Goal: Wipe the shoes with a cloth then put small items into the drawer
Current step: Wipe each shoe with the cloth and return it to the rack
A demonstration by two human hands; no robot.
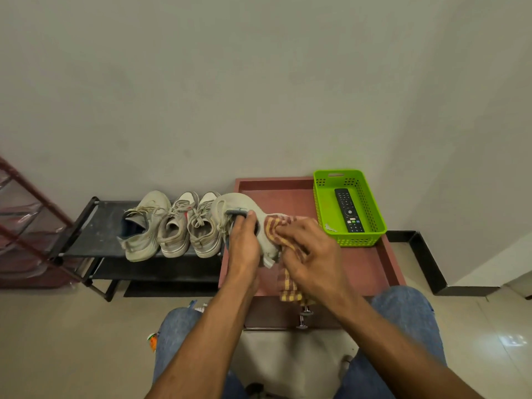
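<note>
A beige shoe (244, 214) is gripped at its collar by the left hand (243, 246) above the red cabinet top (371, 263); a striped cloth (283, 228) is pinched against it by the right hand (309, 251). Bare top lies toward 3 o'clock. At 1 o'clock a remote (349, 211) lies in the green basket (322, 197). The drawer knob (304, 318) is partly hidden by cloth.

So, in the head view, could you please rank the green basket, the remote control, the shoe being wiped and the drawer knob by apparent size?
1. Green basket.
2. Shoe being wiped, comparable, partly hidden by both hands; unsure against the basket.
3. Remote control.
4. Drawer knob, clearly smallest.
</note>
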